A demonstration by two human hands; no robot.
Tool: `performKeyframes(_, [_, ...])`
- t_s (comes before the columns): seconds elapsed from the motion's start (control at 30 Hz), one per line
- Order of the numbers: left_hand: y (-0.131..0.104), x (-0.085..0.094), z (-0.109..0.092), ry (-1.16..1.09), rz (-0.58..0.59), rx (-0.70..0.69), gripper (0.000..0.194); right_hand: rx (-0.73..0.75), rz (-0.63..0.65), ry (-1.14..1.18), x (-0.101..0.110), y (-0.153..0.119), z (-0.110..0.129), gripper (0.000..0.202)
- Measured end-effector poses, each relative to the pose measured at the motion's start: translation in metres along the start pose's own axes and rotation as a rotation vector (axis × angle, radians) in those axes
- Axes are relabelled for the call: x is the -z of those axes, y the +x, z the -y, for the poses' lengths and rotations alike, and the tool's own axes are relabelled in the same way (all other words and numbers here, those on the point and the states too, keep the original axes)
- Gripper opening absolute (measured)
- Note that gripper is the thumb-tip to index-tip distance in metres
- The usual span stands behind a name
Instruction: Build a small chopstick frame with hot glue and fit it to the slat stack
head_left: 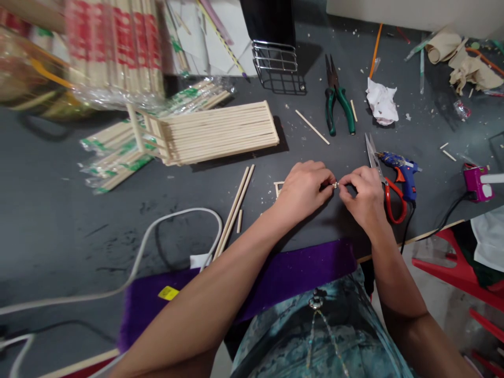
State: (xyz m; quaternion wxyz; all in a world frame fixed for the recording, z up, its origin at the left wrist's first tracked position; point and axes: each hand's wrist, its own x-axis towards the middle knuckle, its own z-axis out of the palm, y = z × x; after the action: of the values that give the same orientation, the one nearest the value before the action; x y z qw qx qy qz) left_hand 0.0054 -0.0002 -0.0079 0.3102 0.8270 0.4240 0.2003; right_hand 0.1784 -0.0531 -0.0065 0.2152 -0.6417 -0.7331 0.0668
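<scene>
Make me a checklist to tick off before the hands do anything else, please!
1. Left hand has the tiny piece: ok, it's at the fingertips.
2. Right hand grips it too: cannot tell; the fingertips are very close, but it's too small to see.
3. Scissors close by: ok, beside the right hand.
4. Glue gun cool: cannot tell; a picture doesn't show heat.
5. Table tidy: not ok; crumpled paper and loose bits lie about.
6. Pliers out of the hands' way: ok, they lie farther back.
</scene>
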Motion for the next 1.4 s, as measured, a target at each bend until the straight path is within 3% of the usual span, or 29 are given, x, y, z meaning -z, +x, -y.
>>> performKeyframes(0.63, [0.0003,-0.0011,-0.0002,0.010,0.006,-0.002,0.009,0.063,0.041,-0.101,0.0063,0.0056,0.0053,0.015])
performKeyframes(1.4, [0.0002,0.0000,-0.0018,0.005,0.004,-0.004,0.011,0.002,0.031,0.051,0.0037,-0.0011,-0.0027,0.014])
